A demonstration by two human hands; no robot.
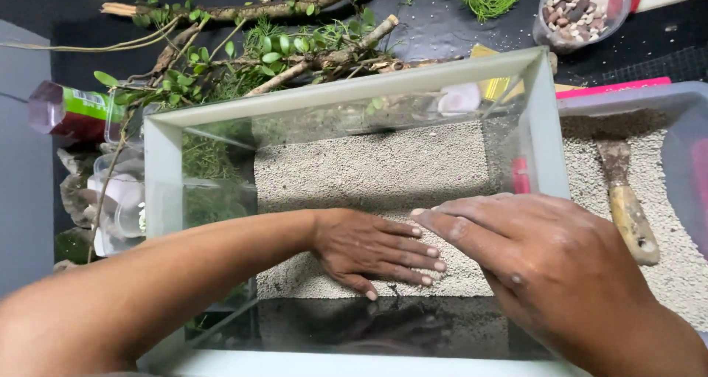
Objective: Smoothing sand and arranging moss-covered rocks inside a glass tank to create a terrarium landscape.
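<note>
We have one view only, head-worn, looking steeply down and forward into the glass tank (354, 200) from its near long side. We sit close: the tank fills most of the frame, near rim cropped at the bottom edge. Beyond the tank's far wall, branches (295, 52) run along the top.

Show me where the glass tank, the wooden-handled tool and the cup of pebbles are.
glass tank (346, 89): head view, far rim.
wooden-handled tool (633, 218): head view, on its handle.
cup of pebbles (575, 12): head view, on the pebbles inside.
</note>
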